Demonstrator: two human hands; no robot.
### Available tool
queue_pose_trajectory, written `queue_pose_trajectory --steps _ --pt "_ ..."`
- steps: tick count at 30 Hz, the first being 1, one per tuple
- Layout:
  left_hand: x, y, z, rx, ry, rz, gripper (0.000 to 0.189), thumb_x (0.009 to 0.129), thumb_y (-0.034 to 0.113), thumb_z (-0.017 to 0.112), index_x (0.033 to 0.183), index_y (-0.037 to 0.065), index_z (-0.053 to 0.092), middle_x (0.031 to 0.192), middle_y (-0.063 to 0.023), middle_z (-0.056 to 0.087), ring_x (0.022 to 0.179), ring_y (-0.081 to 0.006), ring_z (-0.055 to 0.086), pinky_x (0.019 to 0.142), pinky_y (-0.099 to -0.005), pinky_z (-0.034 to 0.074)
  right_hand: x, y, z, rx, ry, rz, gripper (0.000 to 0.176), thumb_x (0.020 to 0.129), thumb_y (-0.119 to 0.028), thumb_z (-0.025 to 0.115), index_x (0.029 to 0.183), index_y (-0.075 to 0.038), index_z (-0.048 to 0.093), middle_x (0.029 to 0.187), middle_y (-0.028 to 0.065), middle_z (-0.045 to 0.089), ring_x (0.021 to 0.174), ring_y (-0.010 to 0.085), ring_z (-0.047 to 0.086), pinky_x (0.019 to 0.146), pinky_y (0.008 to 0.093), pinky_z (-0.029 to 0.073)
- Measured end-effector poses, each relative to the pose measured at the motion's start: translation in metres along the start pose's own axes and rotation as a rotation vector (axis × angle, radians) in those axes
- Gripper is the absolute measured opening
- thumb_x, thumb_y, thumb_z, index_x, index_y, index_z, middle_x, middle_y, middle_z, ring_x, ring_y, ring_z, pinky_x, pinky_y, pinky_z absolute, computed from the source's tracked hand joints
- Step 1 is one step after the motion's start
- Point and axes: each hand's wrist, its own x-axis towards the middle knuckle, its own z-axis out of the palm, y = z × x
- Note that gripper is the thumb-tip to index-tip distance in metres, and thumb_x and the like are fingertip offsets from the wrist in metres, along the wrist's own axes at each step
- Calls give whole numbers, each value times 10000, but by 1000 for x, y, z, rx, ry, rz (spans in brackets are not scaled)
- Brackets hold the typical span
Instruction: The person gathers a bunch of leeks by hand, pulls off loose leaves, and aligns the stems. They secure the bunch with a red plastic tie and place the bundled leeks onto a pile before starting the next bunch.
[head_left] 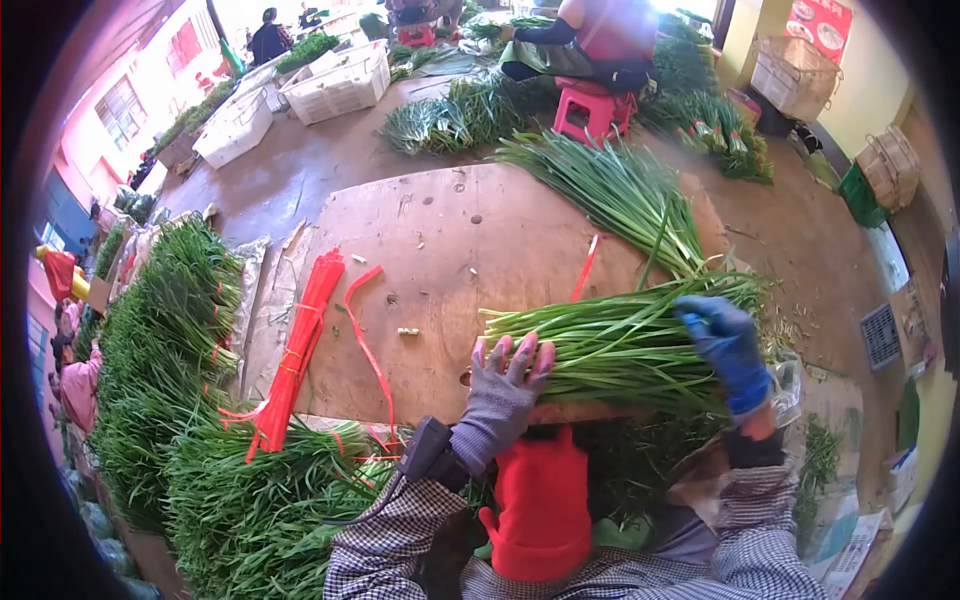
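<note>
A thick bunch of green chives (620,345) lies across the near right of a wooden board (450,230), pale stem ends to the left. My left hand (500,395), in a grey glove with pink fingertips, rests against those stem ends, fingers stretched out and spread. Over the leafy end is my right hand (728,350) in a blue glove, its fingers curled onto chive leaves. Beyond the bunch, a loose pile of chives (620,195) covers the board's far right corner. Part of a red tie strip (586,268) shows behind the bunch.
A bundle of red strips (300,350) and one loose strip (370,345) lie on the board's left. Tied chives (170,370) are heaped along the left. Ahead, a person sits on a pink stool (592,112); white crates (340,82) stand farther back.
</note>
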Motion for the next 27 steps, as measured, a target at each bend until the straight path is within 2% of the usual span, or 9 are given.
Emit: queue_pose_trajectory --steps 3,8,10,12,14,15,19,22,27 --pt "-1 1 6 38 0 -2 922 683 481 733 1450 157 338 1451 -148 375 1274 -400 401 1059 -647 225 17 -20 35 -31 -40 -23 216 812 -110 683 1021 -55 686 888 155 680 815 294 670 736 366 529" --pt "0 2 4 72 -21 -2 919 680 487 730 1447 161 344 1452 -145 374 1271 -385 402 1062 -640 231 40 18 71 -180 -68 -50 241 758 -159 714 982 -76 686 870 163 659 796 341 643 720 418 514" --pt "-1 1 5 46 -3 -2 914 682 481 733 1446 161 346 1451 -143 373 1271 -376 398 1062 -637 234 39 21 82 -341 -329 52 242 757 -154 705 988 -81 689 869 129 661 796 331 639 733 410 507" --pt "0 1 4 37 13 2 916 677 472 741 1443 158 350 1451 -143 370 1272 -373 390 1061 -639 235 38 25 86 -305 -268 34 211 756 -118 711 959 -61 703 851 130 663 781 303 645 734 382 512" --pt "1 2 2 13 4 -3 929 664 469 751 1442 154 352 1446 -143 373 1272 -378 388 1061 -640 235 36 29 83 145 -129 80 173 755 -84 710 923 -43 718 835 152 675 771 288 654 741 363 517" --pt "0 2 2 7 3 -2 929 664 469 751 1442 154 352 1446 -143 373 1272 -378 388 1061 -640 235 38 23 76 239 -92 114 132 772 -13 686 894 -37 731 795 117 682 757 210 656 729 312 512" --pt "2 2 0 -6 17 7 944 650 471 757 1440 149 354 1438 -142 377 1272 -389 383 1064 -640 230 38 12 47 493 -51 155 150 831 39 637 942 -13 724 840 48 705 722 95 623 660 241 500" --pt "0 1 -2 5 7 4 956 641 473 762 1440 146 352 1438 -141 377 1277 -392 379 1067 -641 226 36 -11 11 603 -37 360 155 849 26 628 974 -10 713 888 47 713 719 80 622 664 210 500" --pt "2 5 -7 7 10 1 967 637 471 769 1442 142 348 1445 -143 372 1288 -393 369 1070 -641 218 28 -18 -40 596 185 234 202 881 38 539 1013 4 688 982 76 718 747 42 598 571 163 422"
